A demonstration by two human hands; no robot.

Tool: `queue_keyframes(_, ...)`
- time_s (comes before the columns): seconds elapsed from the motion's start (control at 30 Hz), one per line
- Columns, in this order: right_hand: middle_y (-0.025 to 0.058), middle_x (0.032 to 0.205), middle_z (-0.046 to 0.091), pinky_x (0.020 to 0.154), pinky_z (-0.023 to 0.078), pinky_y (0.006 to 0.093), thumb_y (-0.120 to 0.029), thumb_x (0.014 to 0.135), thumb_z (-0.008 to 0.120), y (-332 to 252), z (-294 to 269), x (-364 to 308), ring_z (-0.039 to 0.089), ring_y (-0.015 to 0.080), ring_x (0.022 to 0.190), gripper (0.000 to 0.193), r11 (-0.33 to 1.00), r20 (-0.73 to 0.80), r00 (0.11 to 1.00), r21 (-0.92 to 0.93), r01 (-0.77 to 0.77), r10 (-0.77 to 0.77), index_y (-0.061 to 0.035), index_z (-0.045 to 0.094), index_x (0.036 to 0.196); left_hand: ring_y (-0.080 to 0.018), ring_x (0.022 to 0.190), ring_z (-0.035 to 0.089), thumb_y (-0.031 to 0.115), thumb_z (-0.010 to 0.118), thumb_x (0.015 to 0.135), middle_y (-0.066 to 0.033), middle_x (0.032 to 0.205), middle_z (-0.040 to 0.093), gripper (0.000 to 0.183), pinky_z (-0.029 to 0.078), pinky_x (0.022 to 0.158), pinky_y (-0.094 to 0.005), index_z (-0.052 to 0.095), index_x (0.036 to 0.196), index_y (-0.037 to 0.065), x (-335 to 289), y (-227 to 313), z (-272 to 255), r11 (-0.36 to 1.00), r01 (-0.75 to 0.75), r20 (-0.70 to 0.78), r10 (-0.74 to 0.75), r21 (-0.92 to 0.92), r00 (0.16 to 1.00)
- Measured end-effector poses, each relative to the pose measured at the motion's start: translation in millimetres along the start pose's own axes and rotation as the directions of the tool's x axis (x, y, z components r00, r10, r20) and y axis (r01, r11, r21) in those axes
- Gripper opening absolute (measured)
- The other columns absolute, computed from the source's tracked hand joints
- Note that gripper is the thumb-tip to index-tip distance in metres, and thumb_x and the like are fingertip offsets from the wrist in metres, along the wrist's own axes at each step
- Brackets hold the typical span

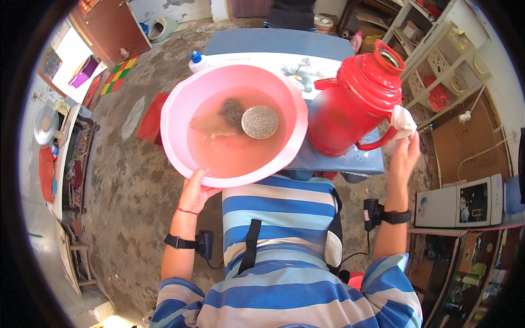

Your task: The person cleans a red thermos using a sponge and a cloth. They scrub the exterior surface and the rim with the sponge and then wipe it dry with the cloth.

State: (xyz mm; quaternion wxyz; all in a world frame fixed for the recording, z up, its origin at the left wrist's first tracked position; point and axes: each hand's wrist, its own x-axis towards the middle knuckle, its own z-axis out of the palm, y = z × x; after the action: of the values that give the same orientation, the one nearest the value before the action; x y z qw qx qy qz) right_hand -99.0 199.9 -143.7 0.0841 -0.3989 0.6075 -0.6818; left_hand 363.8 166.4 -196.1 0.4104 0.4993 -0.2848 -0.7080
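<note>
A pink plastic basin (169,128) of cloudy water is tilted over the near left edge of the table. My left hand (195,189) grips its near rim, thumb on top and fingers underneath. In the water lie a dark steel wool scrubber (231,110) and a round, speckled metal disc (260,122), perhaps a lid. To the right, a red thermos flask (350,106) stands uncapped on the table, its mouth showing. My right hand (406,156) pinches a white cloth (403,121) against the upper part of the flask's handle.
Behind the basin, a white bottle with a blue cap (196,57) stands on the grey-blue covered table (273,39). Shelving (437,60) lines the right wall, with a small white cabinet (437,208) below. A red box-like object (152,117) sits left of the table.
</note>
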Motion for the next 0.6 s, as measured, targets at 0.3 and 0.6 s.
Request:
queue_keyframes(0.3,0.0071,0.117,0.056,0.091,0.040,0.0269,-0.007,0.096,0.044,-14,14,-17,0.050,0.0117,0.098,0.035,0.995,0.241,0.967,0.074,0.060,-0.077,0.0011,0.046,0.130,-0.0260,0.107,0.063,0.014,0.055,0.088,-0.0134,0.120,0.060,0.042,0.057,0.086,-0.0421,0.051,0.127,0.001,15,-3,-16,0.991,-0.057,-0.066,0.050,-0.124,0.997)
queue_keyframes(0.6,0.0064,0.111,0.057,0.082,0.046,0.0248,-0.003,0.099,0.047,12,27,-16,0.055,0.0106,0.094,0.037,0.989,0.172,0.978,0.105,0.103,-0.121,-0.0011,0.038,0.134,-0.0325,0.110,0.061,0.034,0.059,0.092,-0.0179,0.123,0.058,0.055,0.053,0.091,-0.0504,0.043,0.134,0.002,-3,13,-13,0.992,0.059,0.021,-0.057,-0.113,0.998)
